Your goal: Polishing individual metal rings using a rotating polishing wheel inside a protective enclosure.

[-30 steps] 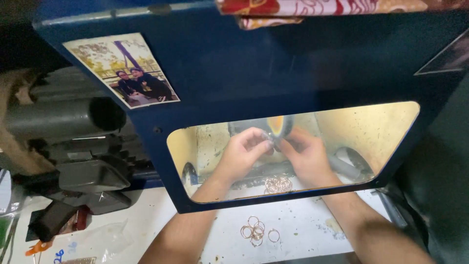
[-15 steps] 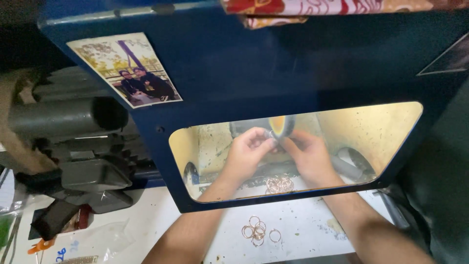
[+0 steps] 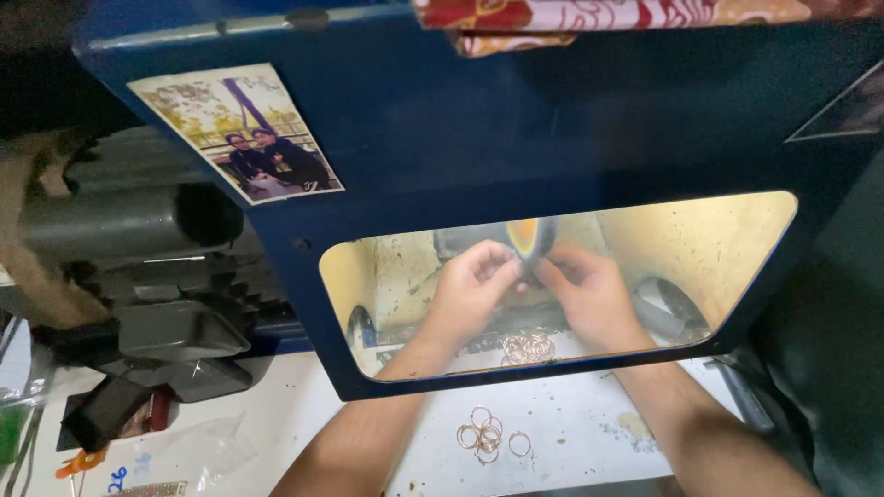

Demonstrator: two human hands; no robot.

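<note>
One view only, from a camera on the person's head. It looks steeply down and forward at close range, over both forearms, onto a blue hood that fills most of the frame. Through the hood's window it sees the hands at a wheel. The white desk runs along the bottom edge, with dark machinery at left.

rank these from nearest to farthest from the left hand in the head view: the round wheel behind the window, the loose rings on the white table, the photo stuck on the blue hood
1. Round grey wheel with an orange face: right at the fingers of the left hand, inside the window.
2. Loose thin metal rings: below the hand, on the white table, outside the blue hood.
3. Rectangular printed photo: up and to the left, on the hood.
</note>
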